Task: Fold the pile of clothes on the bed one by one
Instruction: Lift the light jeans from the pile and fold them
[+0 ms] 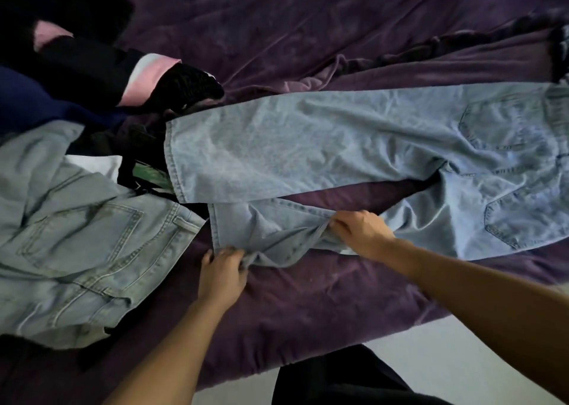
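At the far left of the bed (pixel 308 306), the pile of clothes (pixel 61 112) lies heaped. A black and pink garment (pixel 138 75) is at its far side, with a navy garment (pixel 27 102) just nearer. A crumpled pair of pale denim jeans (pixel 86 250) covers the pile's near side, back pockets up.

Right of the pile, the light blue jeans (pixel 308 146) are spread flat across the purple sheet (pixel 308 19). Their waist is at the right edge of the view and their legs point left. The far leg lies straight, and its hem touches the dark clothes of the pile. The near leg is bunched and wrinkled, and its hem end sits just beside the crumpled pair.

The left hand (pixel 223 269) is at the near corner of that hem, its fingers curled round the edge of the denim. The right hand (pixel 360 232) is farther right on the same leg, its fingers pinching a raised fold of the cloth. Both forearms reach in from the near side.

At the near right, beyond the edge of the bed, a pale floor (pixel 462 358) shows.
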A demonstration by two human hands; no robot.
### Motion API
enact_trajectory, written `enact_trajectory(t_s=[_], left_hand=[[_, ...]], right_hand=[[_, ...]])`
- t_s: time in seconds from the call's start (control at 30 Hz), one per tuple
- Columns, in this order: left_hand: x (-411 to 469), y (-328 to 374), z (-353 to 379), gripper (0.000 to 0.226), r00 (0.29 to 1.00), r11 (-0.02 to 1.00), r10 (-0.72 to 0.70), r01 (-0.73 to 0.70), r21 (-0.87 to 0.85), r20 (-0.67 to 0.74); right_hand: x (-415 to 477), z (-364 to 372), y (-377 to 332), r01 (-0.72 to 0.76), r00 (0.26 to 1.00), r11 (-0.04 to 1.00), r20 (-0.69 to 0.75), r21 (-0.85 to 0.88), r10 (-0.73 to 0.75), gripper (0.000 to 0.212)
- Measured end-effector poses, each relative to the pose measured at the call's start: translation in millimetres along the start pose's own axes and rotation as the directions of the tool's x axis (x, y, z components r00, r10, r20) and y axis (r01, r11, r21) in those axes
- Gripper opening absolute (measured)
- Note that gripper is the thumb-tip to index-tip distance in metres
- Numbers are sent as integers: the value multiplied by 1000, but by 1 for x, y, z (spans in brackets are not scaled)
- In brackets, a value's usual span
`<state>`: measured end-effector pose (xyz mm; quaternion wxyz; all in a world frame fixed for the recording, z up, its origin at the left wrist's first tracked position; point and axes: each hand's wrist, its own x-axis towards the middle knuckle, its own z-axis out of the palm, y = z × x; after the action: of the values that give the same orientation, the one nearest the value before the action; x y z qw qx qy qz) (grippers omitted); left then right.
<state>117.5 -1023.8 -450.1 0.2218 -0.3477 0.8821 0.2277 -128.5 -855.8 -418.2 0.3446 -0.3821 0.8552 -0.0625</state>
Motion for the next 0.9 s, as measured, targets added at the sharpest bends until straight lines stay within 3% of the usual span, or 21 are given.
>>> enact_trajectory(t_s=[0.03,0.1,0.13,0.2,0.33,0.4,0.47,0.53,0.57,0.63,0.73,0.8,0.9], left_hand=[[0,5,-13,15,994,971,-105,99,-218,-15],[-4,11,-42,15,966,760,-237,248,-601,100],[-9,13,-58,14,958,654,-236,279,-704,161],[-29,15,-89,9,953,518,-167,302,-800,252],[-73,5,-137,27,910,326,-14,395,-859,414],[-75,0,-145,27,920,292,-86,390,-874,382],[-65,-9,-137,31,912,351,-313,371,-860,266],[-50,-23,-120,36,815,559,-577,449,-697,62],[-45,-29,-112,36,771,652,-636,510,-560,-38],[-41,-31,-97,37,780,750,-615,536,-387,-113],[-41,-5,-75,38,862,854,-490,444,-270,-129],[-45,23,-60,37,912,902,-400,376,-214,-84],[-47,75,-43,28,963,948,-268,267,-174,16]], right_hand=[[-3,-10,3,-24,1000,999,3,34,24,27],[-11,-33,7,-48,999,995,17,82,47,29],[-15,-45,9,-43,999,995,19,86,42,30],[-25,-67,6,-22,1000,998,14,61,21,30],[-38,-101,-17,25,998,1000,-49,18,-24,25],[-38,-111,-31,43,988,999,-150,26,-39,20],[-39,-112,-40,66,969,997,-243,41,-54,32],[-45,-99,-38,79,958,996,-281,47,-63,37],[-51,-88,-32,72,961,996,-270,52,-55,38],[-64,-63,-9,16,981,999,-196,34,-9,41],[-92,-27,38,-160,987,987,-1,26,160,41],[-115,-11,66,-264,960,964,98,16,261,36],[-144,-8,102,-384,916,923,117,-14,383,32]])
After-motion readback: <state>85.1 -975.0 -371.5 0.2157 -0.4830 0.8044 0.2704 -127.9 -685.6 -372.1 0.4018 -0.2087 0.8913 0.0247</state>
